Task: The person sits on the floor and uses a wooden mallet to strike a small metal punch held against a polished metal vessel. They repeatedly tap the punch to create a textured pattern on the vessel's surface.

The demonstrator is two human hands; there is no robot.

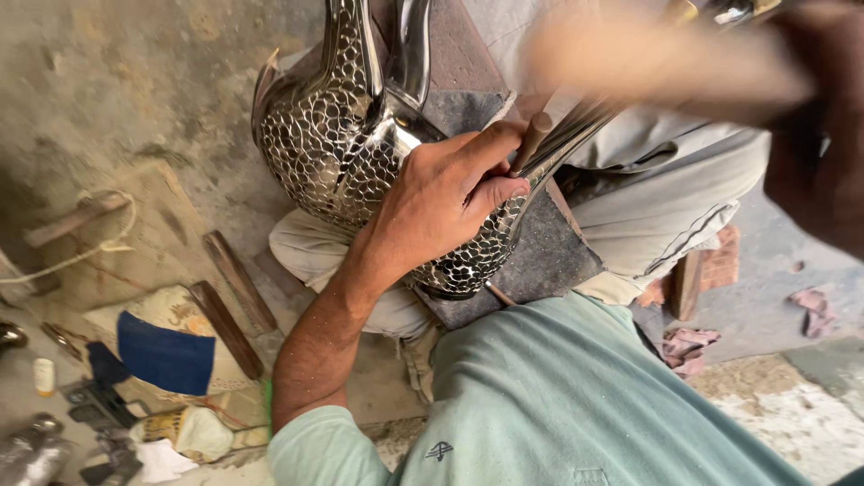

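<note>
Hammered metal vessel [360, 135] lies across the lap on a dark pad [549, 261], under the left hand — scale pattern covers most of its body. Left hand [441, 202] presses on it, fingers closed round a thin punch [533, 137] set against the metal. Right hand [814, 135], upper right, is motion-blurred; grip can't be told, something pale streaks left of it. Looks like mid-chasing. Next strike needs the punch tip seated on bare metal. Wooden sticks [229, 306] lie on the floor left of the forearm.
</note>
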